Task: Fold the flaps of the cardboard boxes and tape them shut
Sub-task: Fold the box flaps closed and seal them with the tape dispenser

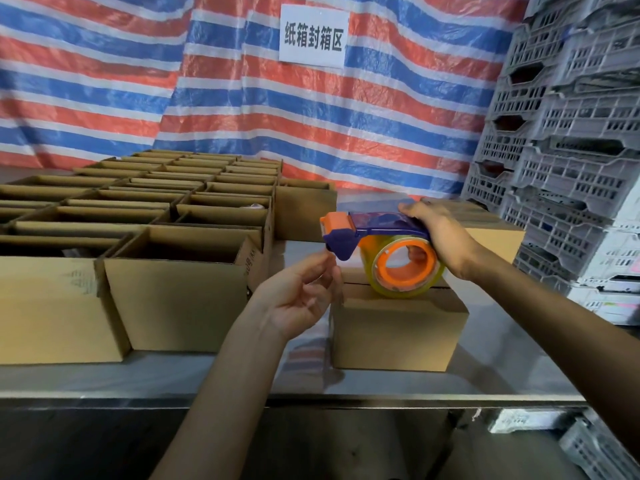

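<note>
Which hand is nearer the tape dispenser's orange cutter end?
Left. The left hand sits just below the orange cutter end; the right hand grips the tape dispenser farther back, over the roll.

A tarp (104,81) striped in red, white and blue is hanging across the whole back, sagging in folds. A white paper sign (313,32) with black Chinese characters is sitting high on it, near the middle. On the right, grey plastic crates (571,133) with latticed walls are standing stacked in tall columns that are reaching past the top edge. A shiny metal table (485,368) is running across the front and mirroring the stripes. More grey crates (595,452) are lying below its right end.
</note>
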